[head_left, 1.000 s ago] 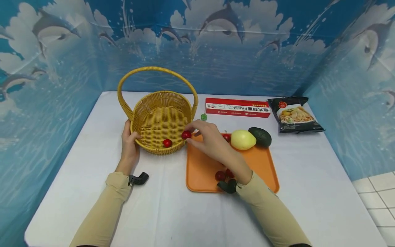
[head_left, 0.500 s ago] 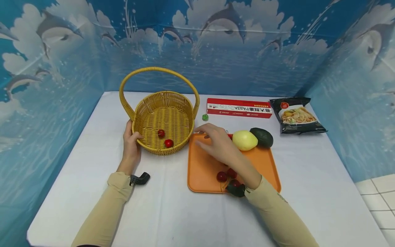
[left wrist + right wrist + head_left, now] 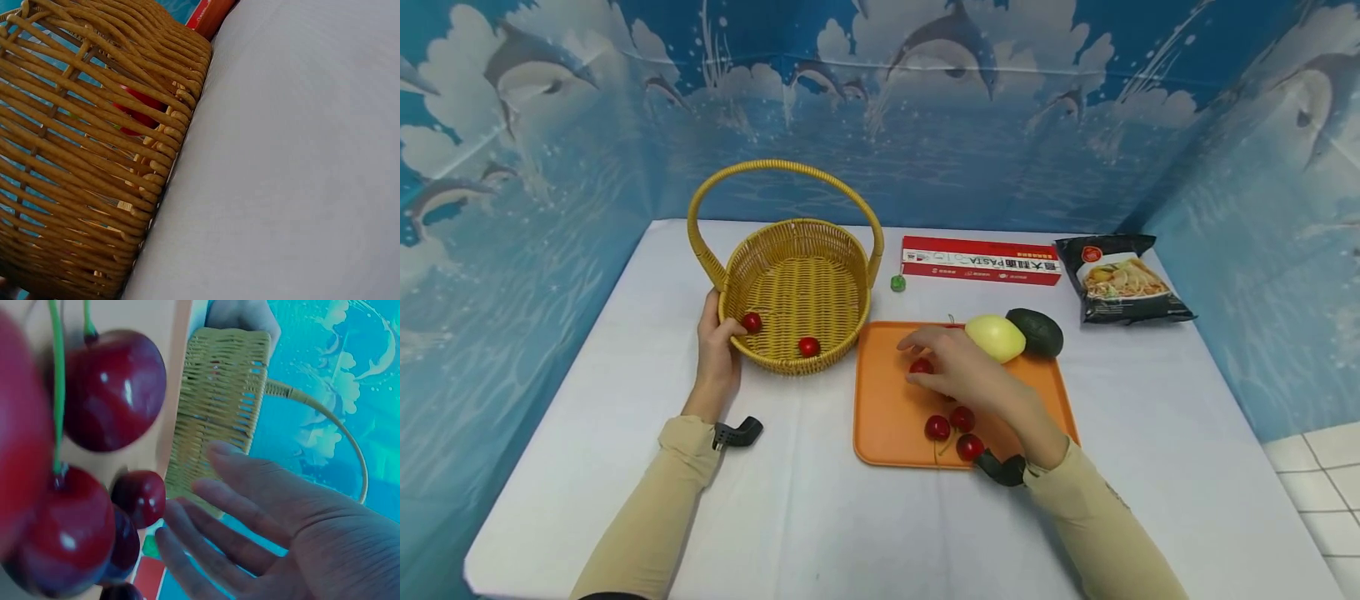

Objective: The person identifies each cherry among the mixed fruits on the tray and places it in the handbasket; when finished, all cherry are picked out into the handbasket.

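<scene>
Left hand (image 3: 715, 354) is gripping the basket (image 3: 801, 237), likely steadying it; right hand (image 3: 958, 362) is hovering unclosed, fingers loose, beside a cherry (image 3: 921, 366).

The tray (image 3: 887, 417) lies on the table (image 3: 820, 533). To its left, set slightly farther back, stands the basket (image 3: 805, 296), with two cherries (image 3: 808, 347) inside and the left hand (image 3: 717, 358) gripping the side away from the tray. Three cherries (image 3: 937, 428) lie on the tray's front part, and the right hand (image 3: 958, 364) is over its middle. The lemon (image 3: 995, 338) and avocado (image 3: 1036, 332) sit at its back right corner. Behind the tray lies the pasta box (image 3: 981, 260); behind and right, the packet (image 3: 1122, 281).
</scene>
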`<state>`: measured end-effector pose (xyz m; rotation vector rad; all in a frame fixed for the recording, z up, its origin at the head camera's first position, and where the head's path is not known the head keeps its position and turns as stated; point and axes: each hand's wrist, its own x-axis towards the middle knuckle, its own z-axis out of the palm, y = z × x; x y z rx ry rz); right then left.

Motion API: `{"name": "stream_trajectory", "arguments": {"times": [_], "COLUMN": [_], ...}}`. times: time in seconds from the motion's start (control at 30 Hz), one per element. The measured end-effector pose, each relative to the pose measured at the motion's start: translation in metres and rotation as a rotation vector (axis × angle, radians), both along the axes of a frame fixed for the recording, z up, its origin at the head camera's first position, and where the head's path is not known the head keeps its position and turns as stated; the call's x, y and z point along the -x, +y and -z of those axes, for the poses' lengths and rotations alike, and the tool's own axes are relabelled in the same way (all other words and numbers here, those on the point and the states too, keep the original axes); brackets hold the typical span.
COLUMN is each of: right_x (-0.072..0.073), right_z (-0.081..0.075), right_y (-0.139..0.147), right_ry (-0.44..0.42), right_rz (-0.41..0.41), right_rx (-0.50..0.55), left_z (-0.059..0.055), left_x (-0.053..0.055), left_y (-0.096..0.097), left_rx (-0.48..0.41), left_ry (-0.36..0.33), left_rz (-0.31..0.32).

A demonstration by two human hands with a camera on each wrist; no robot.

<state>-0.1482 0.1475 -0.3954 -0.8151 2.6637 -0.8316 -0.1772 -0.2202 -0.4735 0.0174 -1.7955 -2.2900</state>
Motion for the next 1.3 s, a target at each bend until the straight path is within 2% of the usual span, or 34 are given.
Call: {"name": "stream_trajectory", "arguments": {"times": [0.1, 0.27, 0.5, 0.73, 1.1, 1.3], "right_x": [0.001, 0.001, 0.000, 0.002, 0.003, 0.001], "right_z": [-0.001, 0.005, 0.018, 0.026, 0.023, 0.009], "right_y": [0.002, 0.001, -0.007, -0.012, -0.010, -0.002], "right_ry": [-0.051, -0.077, -0.041, -0.019, 0.010, -0.014], "right_rz": [-0.004, -0.012, -0.039, -0.072, -0.052, -0.008], "right_rx": [-0.026, -0.038, -0.052, -0.017, 0.033, 0.113], "left_z": [0.000, 0.002, 0.005, 0.004, 0.004, 0.003], "left_x": [-0.002, -0.005, -0.005, -0.006, -0.002, 0.002], "left_y": [-0.002, -0.005, -0.008, -0.011, -0.007, -0.002], "left_rx": [0.005, 0.013, 0.017, 0.016, 0.006, 0.003], "left_ry": [-0.008, -0.006, -0.005, -0.013, -0.008, -0.002], "left_rz": [-0.007, -0.015, -0.006, -0.017, -0.009, 0.000]}}
